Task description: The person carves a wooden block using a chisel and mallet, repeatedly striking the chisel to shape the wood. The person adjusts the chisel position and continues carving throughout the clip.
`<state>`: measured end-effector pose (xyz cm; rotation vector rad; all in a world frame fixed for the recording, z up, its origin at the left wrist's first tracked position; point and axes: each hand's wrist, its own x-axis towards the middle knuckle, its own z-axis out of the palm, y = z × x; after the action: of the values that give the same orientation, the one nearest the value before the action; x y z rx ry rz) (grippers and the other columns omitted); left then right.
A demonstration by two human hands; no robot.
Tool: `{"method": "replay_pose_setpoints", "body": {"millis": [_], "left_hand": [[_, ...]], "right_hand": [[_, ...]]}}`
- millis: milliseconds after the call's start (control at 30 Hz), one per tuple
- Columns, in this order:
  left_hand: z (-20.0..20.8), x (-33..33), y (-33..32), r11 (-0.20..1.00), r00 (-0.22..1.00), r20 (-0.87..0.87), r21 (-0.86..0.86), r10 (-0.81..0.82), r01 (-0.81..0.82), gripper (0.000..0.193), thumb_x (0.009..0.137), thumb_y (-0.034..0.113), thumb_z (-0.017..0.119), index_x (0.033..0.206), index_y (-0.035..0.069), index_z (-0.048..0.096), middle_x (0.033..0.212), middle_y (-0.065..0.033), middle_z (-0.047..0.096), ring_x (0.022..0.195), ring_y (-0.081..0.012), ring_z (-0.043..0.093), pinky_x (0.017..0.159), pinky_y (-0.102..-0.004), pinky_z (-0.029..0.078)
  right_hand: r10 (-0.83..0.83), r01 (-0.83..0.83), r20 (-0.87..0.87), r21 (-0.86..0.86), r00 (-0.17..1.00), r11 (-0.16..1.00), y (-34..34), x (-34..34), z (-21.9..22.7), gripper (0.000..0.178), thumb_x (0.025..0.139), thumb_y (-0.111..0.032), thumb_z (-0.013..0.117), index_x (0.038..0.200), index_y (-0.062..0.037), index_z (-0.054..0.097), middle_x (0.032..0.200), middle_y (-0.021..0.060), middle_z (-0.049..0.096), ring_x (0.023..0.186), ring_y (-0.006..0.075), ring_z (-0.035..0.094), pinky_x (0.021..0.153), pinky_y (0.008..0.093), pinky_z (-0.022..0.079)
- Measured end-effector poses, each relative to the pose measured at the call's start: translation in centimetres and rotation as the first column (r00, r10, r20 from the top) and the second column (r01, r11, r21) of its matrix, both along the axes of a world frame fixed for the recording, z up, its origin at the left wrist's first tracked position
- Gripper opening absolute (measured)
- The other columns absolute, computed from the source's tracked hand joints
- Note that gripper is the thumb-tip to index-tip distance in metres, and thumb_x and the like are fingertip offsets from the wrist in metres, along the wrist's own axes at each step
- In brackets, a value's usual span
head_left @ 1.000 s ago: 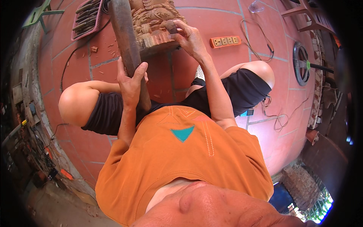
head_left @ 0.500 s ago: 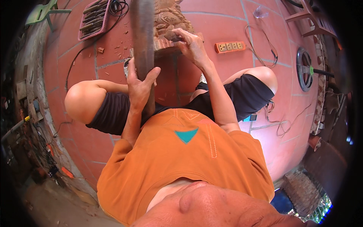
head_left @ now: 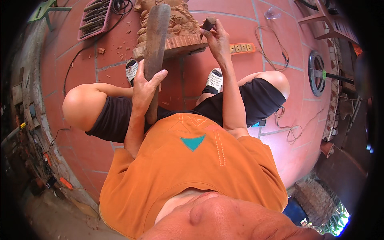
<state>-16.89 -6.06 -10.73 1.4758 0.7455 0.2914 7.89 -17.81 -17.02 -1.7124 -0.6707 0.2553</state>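
Pink and full of long, dark tools (head_left: 93,17), a basket (head_left: 91,37) is sitting on the red floor (head_left: 236,26) at the left. Wood chips (head_left: 101,51) are lying just below it. Next, our left hand (head_left: 145,86) is gripping the lower part of a wooden club (head_left: 155,44), with its fingers bent around it. The club is pointing up and away from our lap, and it is hiding some of the carved wood (head_left: 180,26). That wood is standing in front of us, near our white shoes (head_left: 215,82). To its right, our right hand (head_left: 218,42) is pinching a short, dark tool (head_left: 208,23) between thumb and fingers. We are not managing to tell if its tip is touching the wood. An orange power strip (head_left: 242,48) is lying just beside that hand, and a black ring (head_left: 311,74) is resting farther right. We are probably carving, and this is looking like the lining-up part. For a good hit, we would be needing the tip set firmly on its spot, and the club meeting the tool's top, not our fingers.
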Motion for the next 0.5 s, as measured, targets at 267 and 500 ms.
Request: {"method": "replay_pose_setpoints", "body": {"millis": [267,500], "left_hand": [[-0.2,0.0,-0.2,1.000,0.999,0.036,0.016,-0.022,0.021,0.055,0.093,0.021,0.077,0.134,-0.002,0.050,0.086,-0.0041,0.064,0.057,-0.0071,0.055,0.051,-0.0229,0.046],[-0.2,-0.1,-0.2,1.000,0.997,0.072,0.000,-0.010,0.010,0.055,0.092,0.020,0.077,0.135,-0.001,0.049,0.087,-0.0038,0.064,0.058,-0.0065,0.054,0.052,-0.0223,0.045]], "right_hand": [[0.143,-0.129,-0.119,0.116,0.983,0.985,0.5,-1.2,-0.5,0.031,0.095,-0.013,0.075,0.122,-0.0065,0.061,0.109,0.0027,0.072,0.103,0.0119,0.066,0.088,0.0295,0.054],[0.166,-0.158,-0.075,0.093,0.983,0.983,0.9,-1.5,-0.6,0.032,0.096,-0.014,0.073,0.124,-0.0061,0.060,0.106,0.0063,0.074,0.103,0.0148,0.070,0.085,0.0312,0.055]]}}
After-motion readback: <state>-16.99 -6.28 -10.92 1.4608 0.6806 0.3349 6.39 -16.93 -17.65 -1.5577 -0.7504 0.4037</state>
